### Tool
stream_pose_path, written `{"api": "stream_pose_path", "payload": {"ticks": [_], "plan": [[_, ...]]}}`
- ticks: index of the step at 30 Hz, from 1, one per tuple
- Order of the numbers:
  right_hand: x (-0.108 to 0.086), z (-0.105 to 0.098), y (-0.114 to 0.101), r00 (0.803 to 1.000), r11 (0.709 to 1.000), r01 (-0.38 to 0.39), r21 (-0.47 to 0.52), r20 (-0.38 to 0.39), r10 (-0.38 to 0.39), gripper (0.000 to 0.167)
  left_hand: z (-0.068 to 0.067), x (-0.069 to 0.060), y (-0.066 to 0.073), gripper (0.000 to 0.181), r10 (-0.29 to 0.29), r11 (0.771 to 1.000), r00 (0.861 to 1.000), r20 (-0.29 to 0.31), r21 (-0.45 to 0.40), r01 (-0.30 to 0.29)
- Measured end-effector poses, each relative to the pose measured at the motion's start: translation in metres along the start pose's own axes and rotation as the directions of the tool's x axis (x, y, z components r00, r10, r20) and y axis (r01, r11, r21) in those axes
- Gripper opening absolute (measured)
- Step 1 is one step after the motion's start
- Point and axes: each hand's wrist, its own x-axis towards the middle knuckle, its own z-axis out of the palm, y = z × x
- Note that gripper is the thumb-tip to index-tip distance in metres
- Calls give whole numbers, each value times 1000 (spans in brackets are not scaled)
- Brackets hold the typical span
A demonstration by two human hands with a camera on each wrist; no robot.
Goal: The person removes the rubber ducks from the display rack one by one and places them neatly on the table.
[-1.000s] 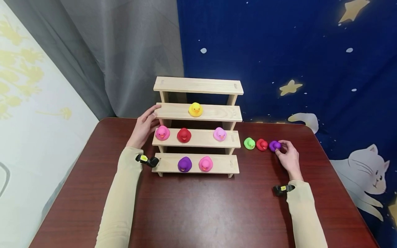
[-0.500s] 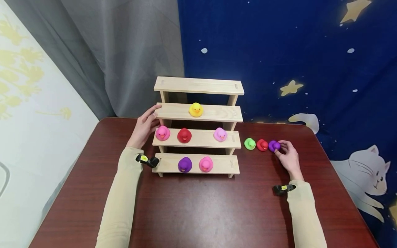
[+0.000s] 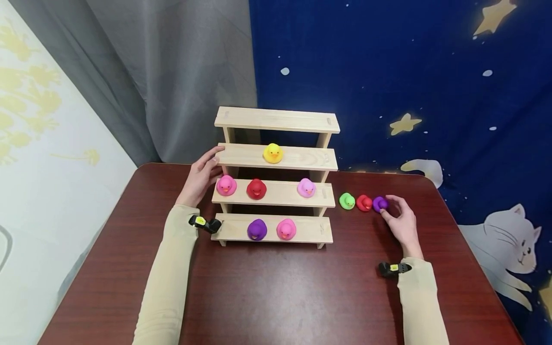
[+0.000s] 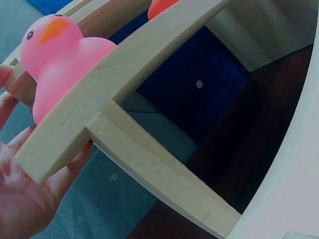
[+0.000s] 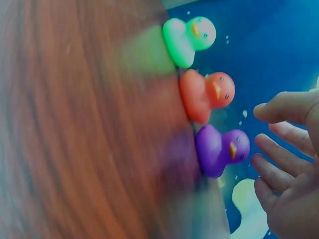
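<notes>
On the table stands a four-tier wooden stepped shelf [image 3: 276,156]. My left hand [image 3: 199,179] grips the left end of its second board from the top, beside a hot-pink rubber duck [image 4: 65,64] one board lower. My right hand [image 3: 402,221] is at the right, thumb and fingers apart and holding nothing. Just off its fingertips sits a purple rubber duck [image 5: 219,150] on the table. In a row with it are a red rubber duck [image 5: 205,95] and a green rubber duck [image 5: 187,41].
The shelf also bears a yellow duck [image 3: 273,153], a dark red duck [image 3: 256,189], a light pink duck [image 3: 306,188], and, on the lowest board, a purple duck [image 3: 257,230] and a pink duck [image 3: 286,229]. Grey and blue curtains [image 3: 198,72] hang behind the table [image 3: 276,292].
The purple duck at the right has shifted slightly left, up to the red one. My right hand has let go of it and drawn back a little. My left hand stays put.
</notes>
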Motion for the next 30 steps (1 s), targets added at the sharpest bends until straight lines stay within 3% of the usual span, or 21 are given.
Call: {"api": "stream_pose_path", "payload": {"ticks": [9,15,24,30], "plan": [[-5,13,-17,998,993,55,103,-27,-52,42,0,1,-2,37,-1,1000,1000,3,-7,1],[-14,18,-40,998,990,56,132,-18,-54,43,0,0,0,36,6,1000,1000,-2,0,-6],[-29,24,-81,988,982,143,123,45,-149,42,0,0,0,38,2,1000,1000,0,10,-2],[-29,32,-95,971,955,218,202,57,-234,42,1,1,-1,36,10,1000,1000,-7,3,-10]]}}
